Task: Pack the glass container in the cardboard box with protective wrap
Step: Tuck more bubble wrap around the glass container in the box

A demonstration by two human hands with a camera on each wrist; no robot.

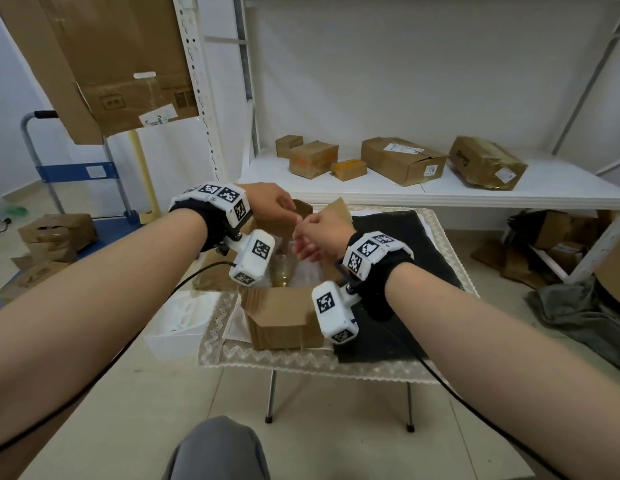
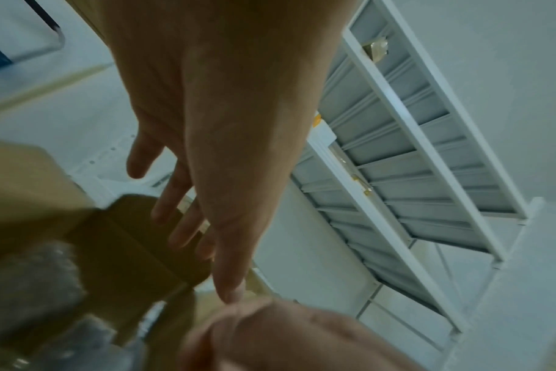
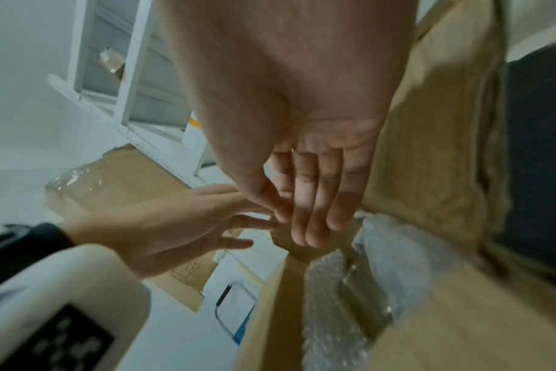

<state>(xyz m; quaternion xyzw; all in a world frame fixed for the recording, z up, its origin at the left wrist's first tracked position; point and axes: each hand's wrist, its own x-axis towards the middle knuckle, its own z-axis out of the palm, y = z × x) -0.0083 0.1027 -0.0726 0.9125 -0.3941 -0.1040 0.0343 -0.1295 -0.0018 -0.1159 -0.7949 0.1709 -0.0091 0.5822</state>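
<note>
An open cardboard box (image 1: 284,317) stands on a small table (image 1: 440,372) covered with a lace cloth. Inside it the glass container (image 1: 282,271) sits amid bubble wrap (image 1: 307,275), partly hidden by my wrists. My left hand (image 1: 274,202) hovers over the box's far left flap (image 2: 127,238), fingers (image 2: 188,213) straight and spread, holding nothing. My right hand (image 1: 315,237) is over the box, its fingers (image 3: 311,213) straight and together, pointing down by the far wall next to the bubble wrap (image 3: 349,288). The two hands nearly touch.
A black mat (image 1: 405,237) lies right of the box. A white foam tray (image 1: 177,327) sits at the table's left edge. Several cardboard boxes (image 1: 402,161) rest on the white shelf behind. A blue hand truck (image 1: 76,171) and more boxes stand on the floor to the left.
</note>
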